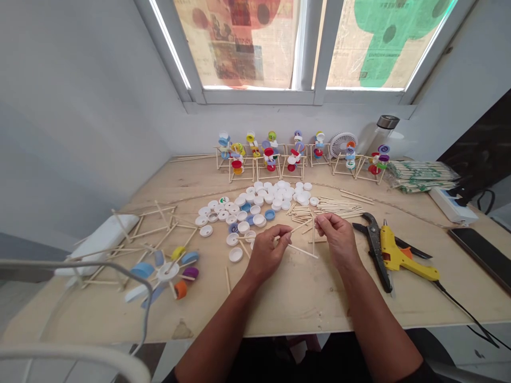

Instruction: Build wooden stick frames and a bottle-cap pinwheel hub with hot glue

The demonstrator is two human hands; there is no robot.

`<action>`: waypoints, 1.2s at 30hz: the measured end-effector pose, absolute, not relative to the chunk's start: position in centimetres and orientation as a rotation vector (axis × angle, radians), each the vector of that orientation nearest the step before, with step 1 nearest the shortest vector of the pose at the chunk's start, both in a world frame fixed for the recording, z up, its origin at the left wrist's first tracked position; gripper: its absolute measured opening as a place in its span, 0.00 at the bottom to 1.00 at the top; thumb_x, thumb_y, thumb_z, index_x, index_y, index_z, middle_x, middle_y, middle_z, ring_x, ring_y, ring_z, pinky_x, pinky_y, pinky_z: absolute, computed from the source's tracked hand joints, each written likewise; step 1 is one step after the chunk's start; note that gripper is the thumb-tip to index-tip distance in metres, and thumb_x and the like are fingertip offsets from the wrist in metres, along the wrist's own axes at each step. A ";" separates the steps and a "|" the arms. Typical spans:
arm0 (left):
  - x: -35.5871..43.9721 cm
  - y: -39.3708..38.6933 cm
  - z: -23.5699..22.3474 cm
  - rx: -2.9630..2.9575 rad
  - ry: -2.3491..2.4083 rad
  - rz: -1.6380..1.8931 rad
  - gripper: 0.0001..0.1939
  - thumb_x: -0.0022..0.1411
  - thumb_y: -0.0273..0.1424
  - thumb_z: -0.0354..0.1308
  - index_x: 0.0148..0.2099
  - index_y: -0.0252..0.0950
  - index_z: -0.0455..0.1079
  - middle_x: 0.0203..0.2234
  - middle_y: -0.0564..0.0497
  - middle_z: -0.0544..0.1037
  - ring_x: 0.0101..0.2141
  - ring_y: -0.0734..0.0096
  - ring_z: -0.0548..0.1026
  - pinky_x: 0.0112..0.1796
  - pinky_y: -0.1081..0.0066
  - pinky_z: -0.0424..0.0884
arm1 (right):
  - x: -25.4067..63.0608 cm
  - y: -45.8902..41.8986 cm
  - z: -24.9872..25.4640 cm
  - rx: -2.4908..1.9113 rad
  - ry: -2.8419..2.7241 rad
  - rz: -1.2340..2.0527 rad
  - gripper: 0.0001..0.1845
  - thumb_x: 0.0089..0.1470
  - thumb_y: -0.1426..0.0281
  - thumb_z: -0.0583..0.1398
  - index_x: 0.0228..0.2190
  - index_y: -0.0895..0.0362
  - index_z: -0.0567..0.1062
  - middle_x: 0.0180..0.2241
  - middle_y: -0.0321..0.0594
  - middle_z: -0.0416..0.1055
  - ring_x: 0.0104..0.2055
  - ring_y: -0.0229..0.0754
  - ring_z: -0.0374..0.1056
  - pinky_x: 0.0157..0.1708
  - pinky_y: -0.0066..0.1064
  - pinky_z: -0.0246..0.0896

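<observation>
My left hand (pixel 268 250) is closed in a pinch on a thin wooden stick (pixel 297 227) near the table's middle. My right hand (pixel 336 236) pinches another wooden stick (pixel 313 242) that hangs down from its fingers. A loose stick (pixel 303 251) lies on the table between the hands. Just beyond them lie a pile of wooden sticks (pixel 331 208) and a spread of white and blue bottle caps (pixel 255 208).
A yellow glue gun (pixel 399 256) and black shears (pixel 375 242) lie right of my right hand. A cap pinwheel on a stick frame (pixel 167 271) sits at left. Finished cap models (pixel 295 154) line the back, with a small fan (pixel 342 143), stick packets (pixel 421 175), power strip (pixel 453 205) and phone (pixel 481 252).
</observation>
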State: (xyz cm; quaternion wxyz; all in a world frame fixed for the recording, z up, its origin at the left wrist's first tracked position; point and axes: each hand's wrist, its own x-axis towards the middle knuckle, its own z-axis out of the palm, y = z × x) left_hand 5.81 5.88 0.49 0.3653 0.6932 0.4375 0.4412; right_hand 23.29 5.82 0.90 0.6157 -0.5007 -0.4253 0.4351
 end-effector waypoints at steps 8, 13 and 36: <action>5.7 6.2 0.5 1.614 1.209 1.204 0.06 0.56 0.32 0.55 0.33 0.36 0.72 0.23 0.53 0.76 0.28 0.70 0.73 0.34 0.72 0.66 | 25.8 6.4 1.8 -0.741 -0.487 1.090 0.14 0.39 0.64 0.68 0.22 0.55 0.68 0.22 0.28 0.60 0.22 0.30 0.55 0.22 0.25 0.52; 5.8 6.6 -0.1 1.258 1.142 1.270 0.09 0.54 0.33 0.58 0.36 0.34 0.69 0.25 0.50 0.78 0.29 0.68 0.75 0.36 0.69 0.67 | 25.5 6.0 2.4 -0.699 -0.522 1.137 0.14 0.41 0.63 0.67 0.22 0.55 0.68 0.22 0.29 0.60 0.22 0.30 0.54 0.22 0.25 0.52; 5.7 6.5 0.7 0.935 0.899 1.247 0.13 0.52 0.37 0.60 0.36 0.35 0.66 0.30 0.45 0.80 0.32 0.66 0.76 0.39 0.65 0.67 | 21.8 5.2 1.0 -1.131 -1.111 1.321 0.14 0.46 0.58 0.63 0.26 0.57 0.75 0.23 0.36 0.72 0.22 0.33 0.60 0.24 0.26 0.55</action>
